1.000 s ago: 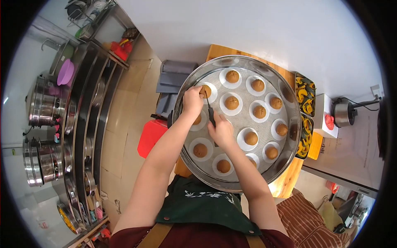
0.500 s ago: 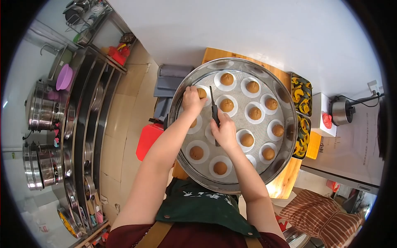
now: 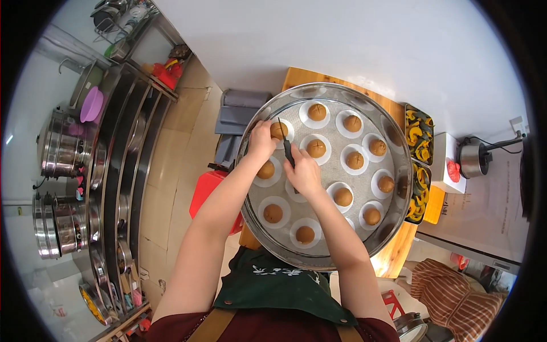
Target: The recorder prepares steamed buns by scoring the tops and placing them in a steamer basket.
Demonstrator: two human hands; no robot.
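A large round steel steamer tray [image 3: 389,239] holds several brown dough balls on white paper rounds, some with crosses on top. My left hand [image 3: 261,141] has its fingers closed round the side of a dough ball [image 3: 278,130] at the tray's upper left. In my right hand [image 3: 303,174] is a knife with a black handle [image 3: 289,153]; its thin blade lies over that same ball, pointing toward the far rim. Other scored balls [image 3: 315,148] sit close to the right of the blade.
The tray rests on a wooden table [image 3: 393,256] against a wall. At right are pumpkin-slice trays [image 3: 420,137], a white box [image 3: 453,148] and a steel pot [image 3: 473,158]. Left are steel shelving [image 3: 131,125], grey containers [image 3: 239,108] and a red stool [image 3: 205,194]. Someone in striped clothing [image 3: 450,290] is lower right.
The knife, which was right of the left-held ball half a second ago, has moved left over it again. The striped clothing at lower right has shifted rightward since a second ago.
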